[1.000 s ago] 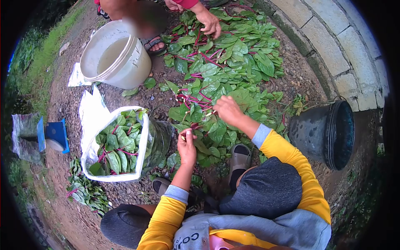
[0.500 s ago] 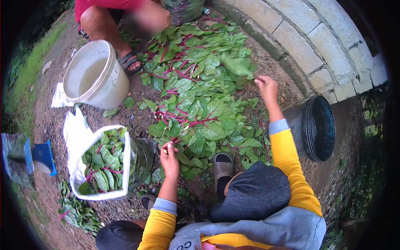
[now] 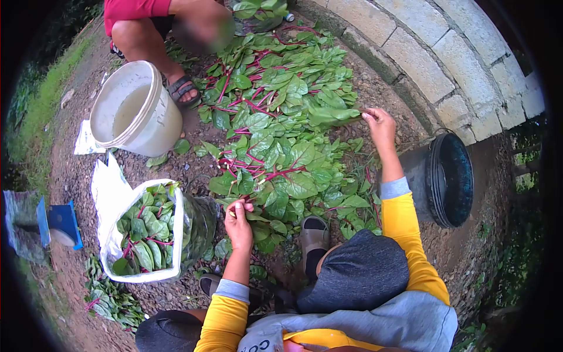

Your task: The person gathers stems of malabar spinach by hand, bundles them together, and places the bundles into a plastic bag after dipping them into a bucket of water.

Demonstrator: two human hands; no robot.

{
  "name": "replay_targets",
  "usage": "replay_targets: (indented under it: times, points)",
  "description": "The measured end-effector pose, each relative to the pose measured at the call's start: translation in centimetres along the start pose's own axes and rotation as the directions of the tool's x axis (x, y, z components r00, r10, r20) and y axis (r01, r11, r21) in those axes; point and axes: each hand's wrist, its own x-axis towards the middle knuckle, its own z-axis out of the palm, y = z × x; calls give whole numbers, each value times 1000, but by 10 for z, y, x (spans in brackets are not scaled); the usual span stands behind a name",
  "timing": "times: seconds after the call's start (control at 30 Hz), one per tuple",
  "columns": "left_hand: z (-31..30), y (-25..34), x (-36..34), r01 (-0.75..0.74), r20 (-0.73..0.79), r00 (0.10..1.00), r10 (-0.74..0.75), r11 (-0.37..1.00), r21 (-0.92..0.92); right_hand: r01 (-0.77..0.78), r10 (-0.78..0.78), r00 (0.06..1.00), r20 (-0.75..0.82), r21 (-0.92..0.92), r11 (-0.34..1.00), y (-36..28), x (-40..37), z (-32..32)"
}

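A broad pile of Malabar spinach (image 3: pixel 275 149), green leaves on red stems, covers the ground in front of me. At its right edge my right hand (image 3: pixel 380 123) pinches the stem end of a leafy spinach sprig (image 3: pixel 331 115), whose leaves reach left over the pile. Lower down, my left hand (image 3: pixel 238 226) is closed at the near left edge of the pile, with spinach stems (image 3: pixel 261 218) held in its fingers and their leaves pointing right. A white-lined bag (image 3: pixel 179 234) of spinach stands left of that hand.
A whitish bucket (image 3: pixel 167 114) with cloudy water stands at upper left. To the right is a dark bucket (image 3: pixel 419 179), beside a block wall (image 3: pixel 422 58). Another person (image 3: pixel 141 41) squats across the pile. More greens (image 3: pixel 111 299) lie at lower left.
The sprig in my right hand has dropped from a raised, blurred position to lie nearly level over the pile. My left hand stays almost still. Leaves now show by the other person at the top.
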Motion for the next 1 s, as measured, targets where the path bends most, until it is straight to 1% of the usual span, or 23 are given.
replay_targets:
  times: [0.07,0.1,0.17,0.27,0.37,0.43,0.5,0.57,0.63,0.67,0.7,0.73,0.77,0.83,0.87,0.97,1.0]
  points:
    - [-1,3,-1,17,-13,1000,-17,1000,8,90,-89,995,40,-27,996,-25,8,-12]
    - [-2,1,0,0,-13,1000,0,1000,14,106,-107,994,36,21,994,-43,12,-17]
    - [-5,-3,2,-38,-13,999,38,999,24,190,-187,978,88,-32,981,-76,20,-25]
    - [-3,0,1,-41,-28,999,43,997,63,387,-356,902,244,-89,918,-118,20,-24]
    - [0,9,-1,-24,-21,999,25,997,80,516,-417,779,468,-102,851,-151,2,3]
    - [-3,3,1,-32,1,999,32,998,50,611,-496,640,587,3,792,-157,-27,45]
    - [-2,7,0,-20,13,1000,20,999,46,644,-481,505,717,57,763,-180,-64,77]
    - [-1,3,0,-42,32,999,41,998,43,626,-528,411,743,191,756,-186,-107,115]
    - [0,-3,0,-50,66,996,53,998,-46,508,-535,420,733,298,808,-201,-137,126]
    - [-2,-8,1,-39,76,996,45,997,-70,423,-531,454,716,352,835,-204,-148,130]
    - [-4,-12,2,-48,79,995,52,997,-55,335,-524,486,700,404,851,-208,-157,133]
    - [-8,-16,3,-17,58,998,21,998,-68,295,-522,525,672,432,852,-210,-163,136]
    - [-12,-20,4,13,36,999,-10,997,-82,232,-502,524,688,451,862,-209,-167,138]
    - [-16,-21,5,42,54,998,-34,986,-159,112,-466,513,721,482,869,-211,-168,138]
    - [-16,-22,4,55,62,997,-43,978,-200,108,-477,562,676,511,852,-212,-172,138]
    - [-11,-28,1,90,52,995,-81,973,-213,19,-451,601,659,553,833,-208,-179,141]
    - [-10,-29,0,113,63,993,-99,958,-265,32,-454,621,638,559,829,-207,-182,143]
